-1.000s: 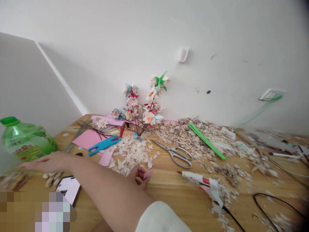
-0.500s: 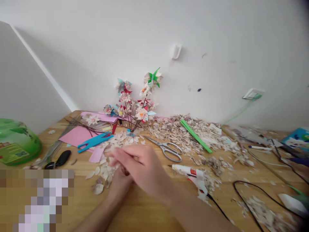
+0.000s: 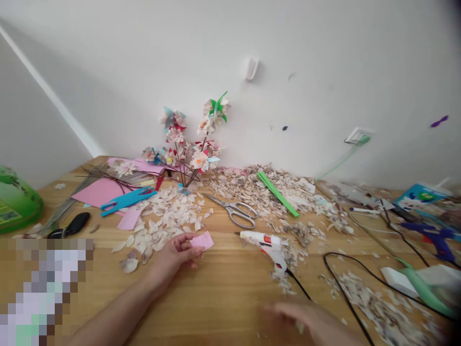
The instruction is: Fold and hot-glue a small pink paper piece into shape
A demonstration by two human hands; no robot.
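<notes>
Parted since the earlier frame are the 2 bare hands: the right hand [image 3: 297, 313], then crossed over the left hand [image 3: 180, 251], has been carried to its near right. By the left hand, a small pale-pink rectangular slip of paper [image 3: 203, 240] is gripped at its left end between thumb and fingers. An edge pinch seems to have been chosen so that most of its face is left uncovered. Its free end is pointed rightward, away from the palm; its long axis appears to run left to right, tilted slightly up to the right, though part is hidden by the fingers. The right hand is blurred, and whether it is open or closed cannot be told.

To the left hand's right, a white plastic glue gun [image 3: 264, 242] with orange-red patches is laid, its nozzle turned toward the slip; it is probably kept there for easy reach by the right hand. Just beyond the left hand, pale dry petals [image 3: 165, 211] are heaped, with silver metal scissors [image 3: 232, 208] to their right. Farther beyond, pale flowers [image 3: 200, 161] are held up on thin brown stems.
</notes>
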